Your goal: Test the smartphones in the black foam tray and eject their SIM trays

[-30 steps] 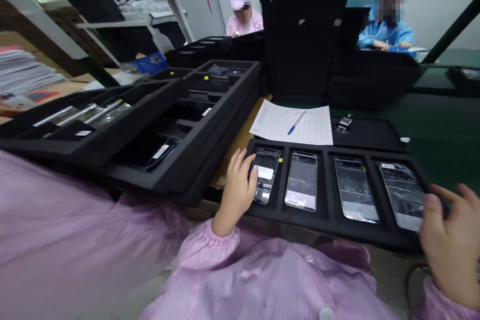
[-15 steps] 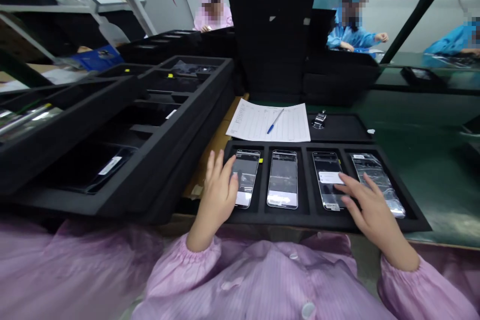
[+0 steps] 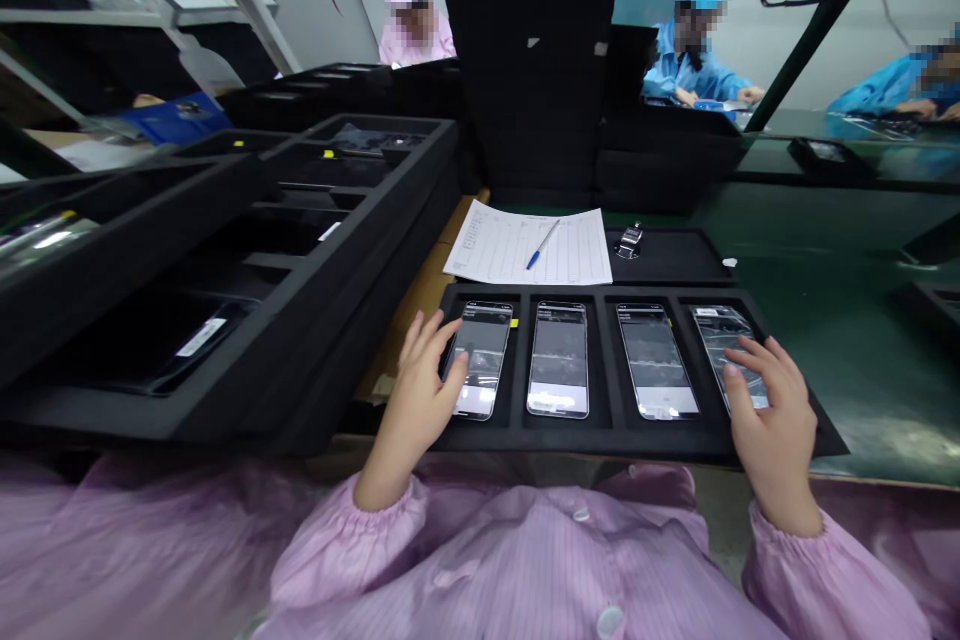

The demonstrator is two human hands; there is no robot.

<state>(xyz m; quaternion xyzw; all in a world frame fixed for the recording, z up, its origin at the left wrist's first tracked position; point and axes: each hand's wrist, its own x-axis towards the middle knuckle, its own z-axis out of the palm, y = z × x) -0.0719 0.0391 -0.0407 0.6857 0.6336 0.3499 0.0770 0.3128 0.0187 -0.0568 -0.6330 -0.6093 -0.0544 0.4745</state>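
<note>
Green worktop extends right of our landmark, the four-slot tray; stacked black trays rise beyond it. Head view: we count one phone per slot, face up: leftmost phone, second phone, third phone, rightmost phone. We judge that the slots keep them apart and their screens readable together. Just beyond the tray's far edge lies a printed sheet, a pen on it, presumably kept within reach.

Left hand: at the tray's left end, wrist near its front edge, fingers spread, thumb at the leftmost phone's edge; we see no pinch. Right hand: over the tray's right end, fingers parted and loosely bent above the rightmost phone; whether the tips press it, we cannot tell.
</note>
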